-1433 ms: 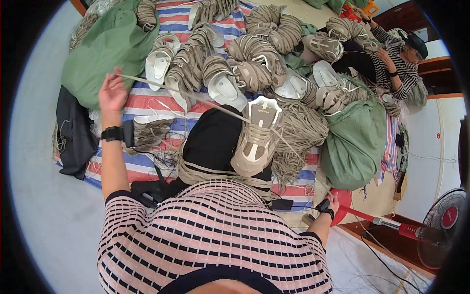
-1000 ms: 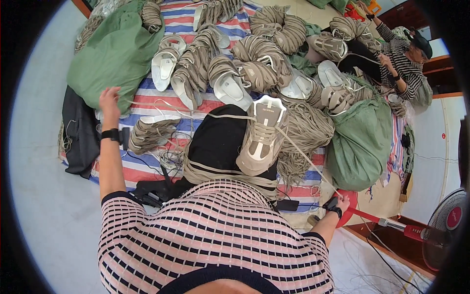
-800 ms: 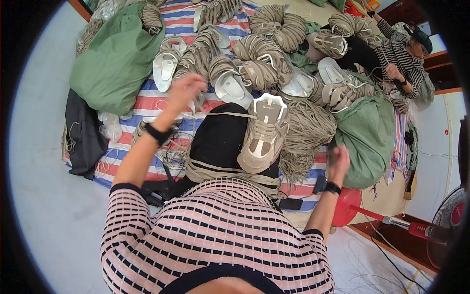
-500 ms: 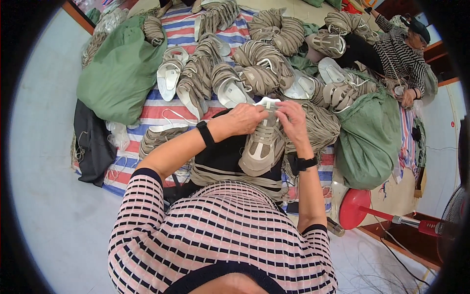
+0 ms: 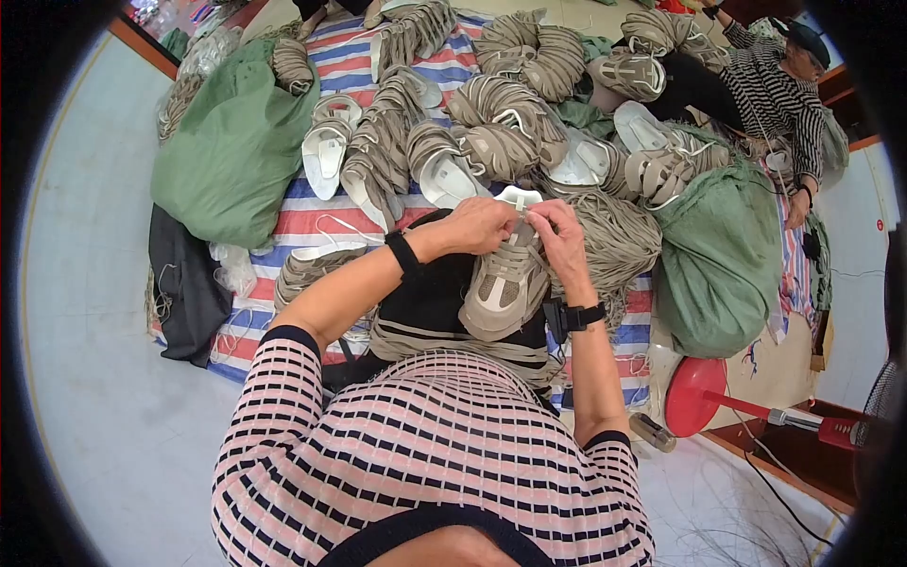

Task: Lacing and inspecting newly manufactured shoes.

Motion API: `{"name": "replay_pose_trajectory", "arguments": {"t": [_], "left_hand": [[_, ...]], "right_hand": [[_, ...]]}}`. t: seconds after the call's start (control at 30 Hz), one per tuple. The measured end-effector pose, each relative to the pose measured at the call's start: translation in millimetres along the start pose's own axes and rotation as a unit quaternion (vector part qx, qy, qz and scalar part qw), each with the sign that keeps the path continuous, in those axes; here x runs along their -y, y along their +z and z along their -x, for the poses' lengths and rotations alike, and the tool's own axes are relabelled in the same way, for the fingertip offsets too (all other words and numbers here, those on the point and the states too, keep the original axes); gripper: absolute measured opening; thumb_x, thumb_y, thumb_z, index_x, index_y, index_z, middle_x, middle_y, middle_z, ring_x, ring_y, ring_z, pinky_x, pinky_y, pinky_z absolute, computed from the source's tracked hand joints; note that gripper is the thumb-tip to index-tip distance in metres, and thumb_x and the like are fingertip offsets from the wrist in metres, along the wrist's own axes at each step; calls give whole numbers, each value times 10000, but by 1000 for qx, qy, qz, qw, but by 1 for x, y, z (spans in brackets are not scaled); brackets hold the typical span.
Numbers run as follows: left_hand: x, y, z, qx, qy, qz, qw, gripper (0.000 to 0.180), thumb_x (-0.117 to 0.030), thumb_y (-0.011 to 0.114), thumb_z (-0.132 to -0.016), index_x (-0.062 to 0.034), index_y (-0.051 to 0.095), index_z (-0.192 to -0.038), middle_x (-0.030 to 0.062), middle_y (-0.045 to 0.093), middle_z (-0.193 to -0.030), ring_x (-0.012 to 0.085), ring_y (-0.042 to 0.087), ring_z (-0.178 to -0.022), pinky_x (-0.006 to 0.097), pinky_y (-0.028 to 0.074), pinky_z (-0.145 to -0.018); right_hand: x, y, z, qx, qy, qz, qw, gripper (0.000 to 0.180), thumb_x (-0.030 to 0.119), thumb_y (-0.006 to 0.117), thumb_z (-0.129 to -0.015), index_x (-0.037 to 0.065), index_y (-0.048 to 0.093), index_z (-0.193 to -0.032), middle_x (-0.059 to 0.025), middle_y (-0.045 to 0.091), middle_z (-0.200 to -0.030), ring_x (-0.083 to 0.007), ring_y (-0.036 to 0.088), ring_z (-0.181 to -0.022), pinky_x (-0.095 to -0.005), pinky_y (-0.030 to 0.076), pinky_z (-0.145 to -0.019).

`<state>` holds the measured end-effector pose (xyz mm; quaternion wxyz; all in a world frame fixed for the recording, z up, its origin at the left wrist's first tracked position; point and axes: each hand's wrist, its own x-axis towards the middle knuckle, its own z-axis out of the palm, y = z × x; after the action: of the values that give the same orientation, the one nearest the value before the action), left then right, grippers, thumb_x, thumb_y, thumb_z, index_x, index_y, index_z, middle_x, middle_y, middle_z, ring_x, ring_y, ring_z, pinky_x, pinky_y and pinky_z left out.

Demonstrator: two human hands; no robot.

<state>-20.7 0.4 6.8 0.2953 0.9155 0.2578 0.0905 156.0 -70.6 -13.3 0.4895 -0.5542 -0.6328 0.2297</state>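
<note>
A tan and grey shoe upper [image 5: 501, 295] rests on my black-clad lap, its rounded toe toward me. Laces cross its front in rows. The fingers of my left hand [image 5: 480, 227] are pinched together at the left side of the upper, close to its white-lined tongue [image 5: 519, 197]. On the other side of the tongue, my right hand [image 5: 559, 231] has thumb and fingertips closed on the upper's edge. Whether a lace end is between the fingertips is too small to tell. A thick bundle of tan laces [image 5: 619, 236] lies just right of my right hand.
Stacked shoe uppers [image 5: 505, 123] cover the striped sheet [image 5: 307, 213] ahead. Green sacks stand at left [image 5: 227, 151] and right [image 5: 713, 269]. A red-based fan [image 5: 694, 397] is at lower right. Another person [image 5: 775, 94] sits at far right. More laces [image 5: 453, 345] cross my lap.
Both hands have stayed at the tongue, and my right fingers have closed in from a looser spread. The other person's hand at the right has moved lower.
</note>
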Motion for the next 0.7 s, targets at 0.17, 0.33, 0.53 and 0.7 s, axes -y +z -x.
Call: {"name": "replay_pose_trajectory", "arguments": {"t": [0.17, 0.33, 0.53, 0.7], "left_hand": [[-7, 3, 13, -80, -5, 36, 996, 87, -64, 573, -739, -33, 544, -815, 146, 576, -793, 360, 571, -750, 435, 443, -625], [-1, 5, 20, -97, 31, -10, 995, 153, -39, 604, -741, -34, 499, -852, 128, 469, -869, 347, 542, -793, 409, 444, -634], [-2, 22, 9, -162, 54, 94, 981, 124, -38, 598, -749, -34, 520, -846, 123, 493, -866, 328, 547, -804, 394, 445, -638], [2, 5, 15, -119, 31, 60, 991, 93, -52, 594, -741, -37, 539, -813, 100, 496, -872, 319, 566, -799, 420, 454, -620]], "right_hand": [[1, -1, 0, 11, 28, -10, 999, 87, 106, 618, -800, 24, 648, -804, -62, 603, -840, -211, 523, -842, -308, 401, -783], [6, -5, -4, 22, 27, -42, 999, 91, 102, 606, -814, 21, 646, -819, -61, 604, -799, -208, 537, -813, -299, 417, -762], [36, -9, -15, -11, 3, 57, 998, 88, 106, 589, -828, 23, 615, -840, -104, 579, -763, -261, 569, -652, -369, 452, -615], [43, -13, -10, 160, -13, 275, 948, 88, 129, 601, -797, 63, 567, -843, -111, 582, -785, -332, 574, -718, -412, 445, -596]]}}
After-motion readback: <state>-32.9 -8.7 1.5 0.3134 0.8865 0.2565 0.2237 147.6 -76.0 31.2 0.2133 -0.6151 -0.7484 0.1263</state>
